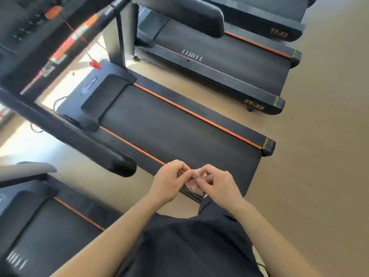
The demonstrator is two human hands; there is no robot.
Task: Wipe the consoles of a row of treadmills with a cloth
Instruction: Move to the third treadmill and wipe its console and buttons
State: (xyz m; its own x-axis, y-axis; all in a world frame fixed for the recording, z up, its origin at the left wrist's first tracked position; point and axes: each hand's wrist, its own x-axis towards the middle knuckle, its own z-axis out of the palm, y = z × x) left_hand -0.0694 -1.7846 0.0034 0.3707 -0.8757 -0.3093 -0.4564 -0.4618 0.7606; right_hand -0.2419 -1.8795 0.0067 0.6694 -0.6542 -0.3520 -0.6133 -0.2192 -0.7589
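Both hands meet over the rear end of the middle treadmill (169,124), the one with the orange stripe running down each side of its black belt. The left hand (169,182) and the right hand (217,184) are drawn close together, fingers curled inward, and between them sits a small crumpled pale cloth (192,185), bunched so tightly that little of it shows past the fingertips. Each grip is pinched closed on that cloth, the left from one side and the right from the other, thumbs and forefingers nearly touching. The bare forearms reach forward from a dark top (189,246) low in the view. The cloth hangs above the near side rail of the middle treadmill, well apart from that treadmill's console (40,27), which rises blurred at the far end with orange and red markings and a red safety clip (95,64) dangling from a cord beneath it. A black handrail (79,140) of the middle treadmill slants down on the hands' left, ending in a rounded tip not far from the left hand. Beyond the middle treadmill stands another treadmill (219,62) of the same make with orange lettering on its rear corner, and on the nearer side a third treadmill (40,226) shows its belt and a grey handrail (30,170). Tan flooring (319,176) lies between and behind them.
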